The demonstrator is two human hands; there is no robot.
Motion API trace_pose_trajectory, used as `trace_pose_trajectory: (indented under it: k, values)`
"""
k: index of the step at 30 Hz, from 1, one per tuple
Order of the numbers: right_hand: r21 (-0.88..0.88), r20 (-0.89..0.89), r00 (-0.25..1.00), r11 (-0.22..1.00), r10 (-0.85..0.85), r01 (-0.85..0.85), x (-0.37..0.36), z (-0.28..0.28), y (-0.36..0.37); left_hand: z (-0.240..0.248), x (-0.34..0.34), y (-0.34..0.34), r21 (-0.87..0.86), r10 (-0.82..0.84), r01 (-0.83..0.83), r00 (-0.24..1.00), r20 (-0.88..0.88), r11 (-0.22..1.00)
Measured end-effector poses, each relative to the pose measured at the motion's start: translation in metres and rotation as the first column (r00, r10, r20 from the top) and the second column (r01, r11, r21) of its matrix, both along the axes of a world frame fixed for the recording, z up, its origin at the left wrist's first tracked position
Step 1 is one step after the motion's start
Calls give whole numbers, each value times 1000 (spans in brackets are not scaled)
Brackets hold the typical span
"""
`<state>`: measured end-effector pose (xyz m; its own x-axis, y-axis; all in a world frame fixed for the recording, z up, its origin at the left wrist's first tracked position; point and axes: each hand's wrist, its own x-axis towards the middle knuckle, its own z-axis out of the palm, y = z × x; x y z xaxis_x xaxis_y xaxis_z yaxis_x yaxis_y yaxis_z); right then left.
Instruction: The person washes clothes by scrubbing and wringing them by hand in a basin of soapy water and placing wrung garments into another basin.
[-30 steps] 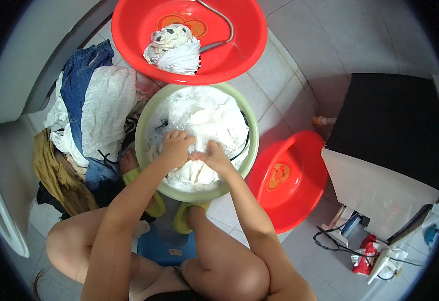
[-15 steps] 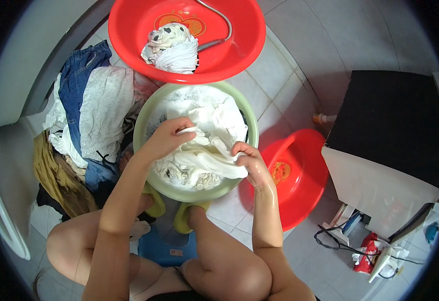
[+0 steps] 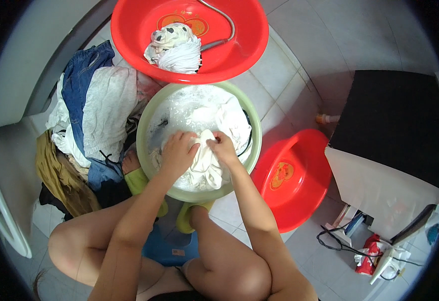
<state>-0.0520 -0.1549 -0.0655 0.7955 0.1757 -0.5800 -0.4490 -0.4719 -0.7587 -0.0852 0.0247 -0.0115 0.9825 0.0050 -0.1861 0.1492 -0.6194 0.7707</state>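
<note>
A pale green basin [image 3: 143, 138] of sudsy water stands in front of me, with a bulky white garment [image 3: 234, 123] soaking in it. Low over the suds, my right hand [image 3: 223, 149] pinches a bunched part of white cloth between thumb and fingers. My left hand [image 3: 178, 153] is closed against the other side of the same bunch, its thumb toward the cloth; the fingertips are partly hidden. Something dark shows under the water by the basin's left side, and a dark edge lies along the right rim.
Beyond stands a red basin [image 3: 129, 55] with wrung-out clothes [image 3: 179, 55] and a shower hose [image 3: 217, 44]. A laundry heap [image 3: 106, 110] lies left. At right are another red basin [image 3: 299, 190], a black-topped cabinet [image 3: 390, 120] and cables [image 3: 337, 246]. A blue stool [image 3: 166, 248] is beneath me.
My hands have drawn closer together and my right hand has moved left. The white cloth, stretched between them before, is now bunched. My left foot has shifted outward beside the basin.
</note>
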Motion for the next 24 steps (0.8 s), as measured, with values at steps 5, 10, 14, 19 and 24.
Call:
trace_pose_trajectory:
  k: [5,10,14,19,24]
  values:
    - [77,233,877,907,-421,415,-24,6,9,-27,6,-1,27,-165,164,986,4,986]
    - [-249,441,893,944,-90,218,-33,2,12,-61,18,1,-36,144,-162,944,-296,986]
    - [-234,534,845,964,17,129,-20,8,30,-56,13,-11,8,-114,116,959,258,993]
    - [-295,128,986,946,-104,138,-5,-80,-8,-146,25,-16,115,-259,295,932,-254,948]
    - [306,-725,507,441,-466,844,11,-27,17,-31,9,-49,-206,81,-27,961,263,978]
